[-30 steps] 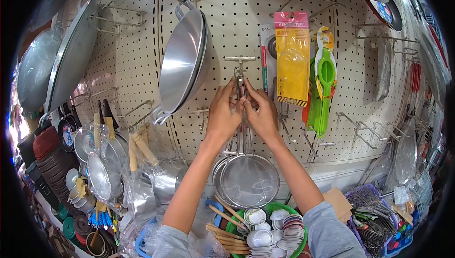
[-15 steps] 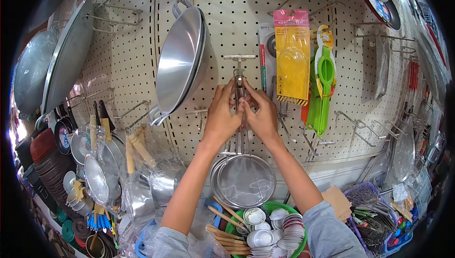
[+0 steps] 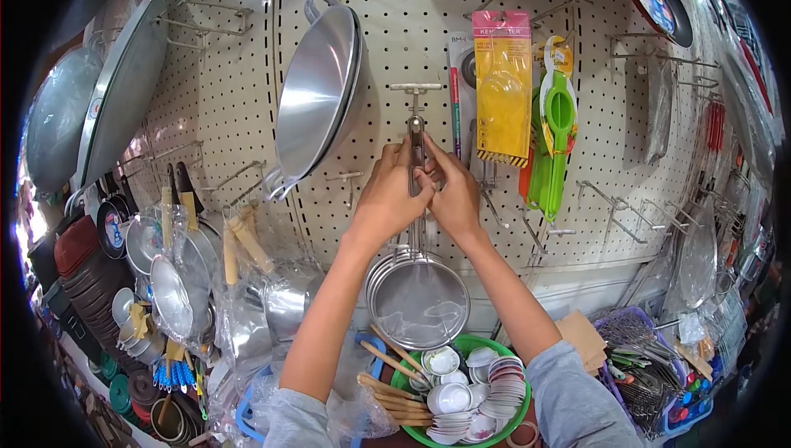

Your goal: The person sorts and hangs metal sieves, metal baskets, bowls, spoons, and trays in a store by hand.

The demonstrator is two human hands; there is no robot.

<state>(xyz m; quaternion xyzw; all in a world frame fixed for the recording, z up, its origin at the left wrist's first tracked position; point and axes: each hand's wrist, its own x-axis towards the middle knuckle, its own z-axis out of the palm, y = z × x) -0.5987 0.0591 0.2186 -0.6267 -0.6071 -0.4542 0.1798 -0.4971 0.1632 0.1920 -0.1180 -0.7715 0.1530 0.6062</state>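
Note:
A stack of round mesh strainers (image 3: 420, 304) hangs rim over rim in front of the pegboard, their metal handles pointing up. Wrapped about the upper handles from the left is my left hand (image 3: 386, 193), fingers closed. My right hand (image 3: 453, 193) grips the same handles from the right, its thumb close to the left one. The looped handle ends stick out above my fingertips, just below the crossbar of a metal display hook (image 3: 415, 88). My fingers hide part of the handles.
Metal woks (image 3: 317, 90) hang at left of my hands. A yellow packaged utensil (image 3: 503, 90) and a green squeezer (image 3: 559, 114) hang at right. Below stands a green basin (image 3: 519, 415) of small bowls, near wooden handles (image 3: 395, 407). A purple basket (image 3: 610, 329) holds wire utensils at lower right.
The strainer bowls have swung slightly left and sit more in line with the handles. Both hands keep their grip, now a little farther below the hook's crossbar. The view has shifted slightly.

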